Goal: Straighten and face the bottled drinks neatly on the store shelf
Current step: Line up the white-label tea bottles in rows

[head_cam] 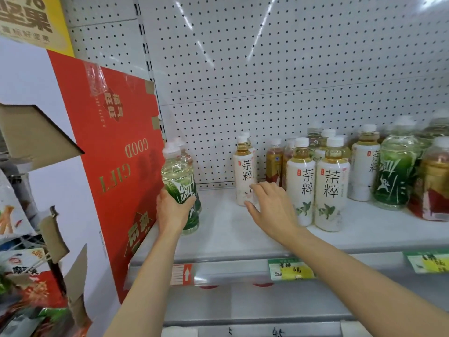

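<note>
My left hand [173,210] grips a clear bottle with a green leaf label [177,176] standing at the left end of the white shelf [223,234]. My right hand [269,207] hovers with spread, relaxed fingers just in front of a white-labelled tea bottle [244,170] standing alone mid-shelf; whether it touches the bottle is unclear. Two more white tea bottles [331,183] stand side by side to the right of that hand. Behind and right of them stand amber bottles [274,161], another green-labelled bottle [394,176] and a red-labelled one [435,188].
A red gift carton [119,152] leans against the shelf's left end, right beside the bottle I hold. White pegboard [267,69] backs the shelf. Price tags [290,269] sit on the front rail. Snack packs and cardboard [29,276] crowd the lower left.
</note>
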